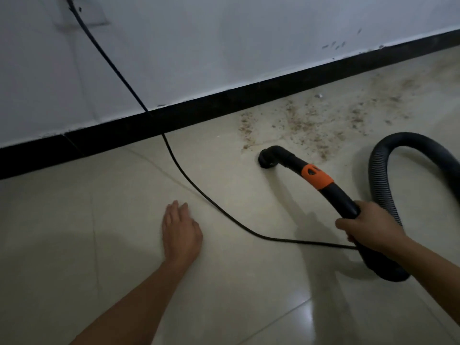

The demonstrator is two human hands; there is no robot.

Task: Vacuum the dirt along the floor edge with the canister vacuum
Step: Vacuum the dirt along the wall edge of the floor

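Two hands: right hand (368, 226) grips vacuum handle (339, 201); left hand (180, 232) flat on floor (99, 245); orange collar (317, 177) marking unreadable.

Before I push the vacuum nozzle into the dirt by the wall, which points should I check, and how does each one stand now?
1. Grip: the right hand holds the handle, fingers curled round it: ok.
2. Nozzle mouth down on the floor: ok.
3. Floor edge clean: not ok; dirt lies beyond the nozzle, along the baseboard.
4. Power cord lies left of the nozzle, away from the dirt: ok.
5. Left hand flat on the floor, away from the nozzle: ok.
6. Suction running: cannot tell.
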